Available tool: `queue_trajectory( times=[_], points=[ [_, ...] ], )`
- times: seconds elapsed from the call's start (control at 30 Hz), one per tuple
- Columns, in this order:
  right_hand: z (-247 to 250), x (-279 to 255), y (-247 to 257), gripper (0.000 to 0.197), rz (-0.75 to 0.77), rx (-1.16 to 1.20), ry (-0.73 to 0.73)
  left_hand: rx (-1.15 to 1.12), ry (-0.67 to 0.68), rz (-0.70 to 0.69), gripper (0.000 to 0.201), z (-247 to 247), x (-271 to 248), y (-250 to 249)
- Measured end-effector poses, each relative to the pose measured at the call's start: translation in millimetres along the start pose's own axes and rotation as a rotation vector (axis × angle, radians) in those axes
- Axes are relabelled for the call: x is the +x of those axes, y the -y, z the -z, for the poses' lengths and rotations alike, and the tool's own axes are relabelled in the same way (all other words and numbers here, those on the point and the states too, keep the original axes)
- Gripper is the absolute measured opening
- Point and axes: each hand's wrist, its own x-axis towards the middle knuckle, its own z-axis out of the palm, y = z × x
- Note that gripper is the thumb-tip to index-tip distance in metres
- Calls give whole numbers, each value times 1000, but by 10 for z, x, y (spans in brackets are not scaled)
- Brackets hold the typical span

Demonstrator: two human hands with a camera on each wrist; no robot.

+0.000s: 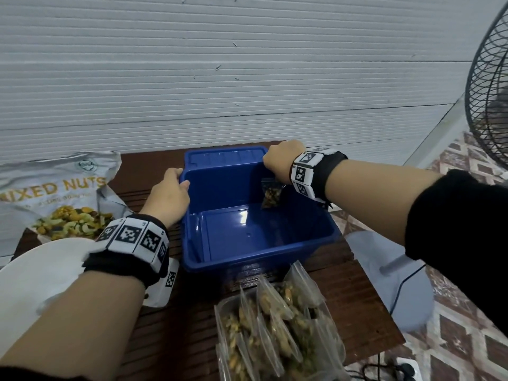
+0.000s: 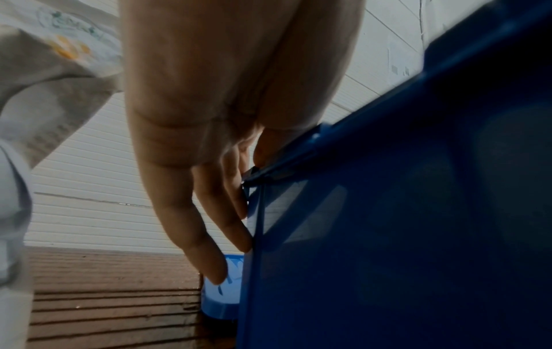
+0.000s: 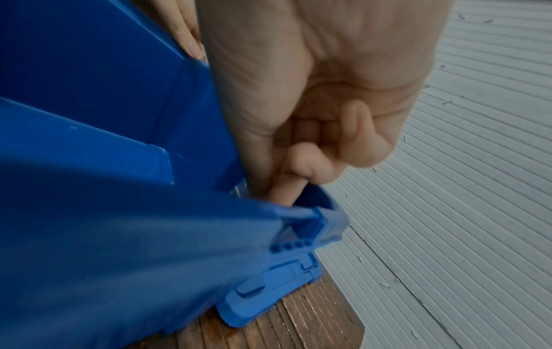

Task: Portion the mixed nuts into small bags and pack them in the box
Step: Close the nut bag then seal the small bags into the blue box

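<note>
1. The left hand (image 1: 167,195) grips the rim of the deep blue plastic box (image 1: 302,243); the right hand (image 1: 283,158) is clenched on the far right corner.
2. One small clear bag of nuts (image 1: 270,196) leans against the right inner wall.
3. Steady the box squarely on the brown slatted table (image 1: 176,325) before adding the filled bags (image 1: 275,320) waiting nearby.

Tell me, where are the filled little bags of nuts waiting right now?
In the head view, the filled bags stand in a clear tray at the bottom centre, on the wooden table just in front of the blue box.

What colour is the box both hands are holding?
Blue; the box shows best in the head view.
</note>
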Motion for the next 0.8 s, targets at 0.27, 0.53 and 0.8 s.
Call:
queue_trajectory(
  times=[0.27,0.53,0.8],
  points=[
    [205,-313,-95,20,14,504,-58,-46,-33,56,54,-32,-118,-18],
    [177,-1357,205,22,139,883,-109,13,-60,28,66,-127,-605,-144],
    [-23,-2070,726,47,67,848,9,128,-238,-167,43,-234,-1183,-175]
  ],
)
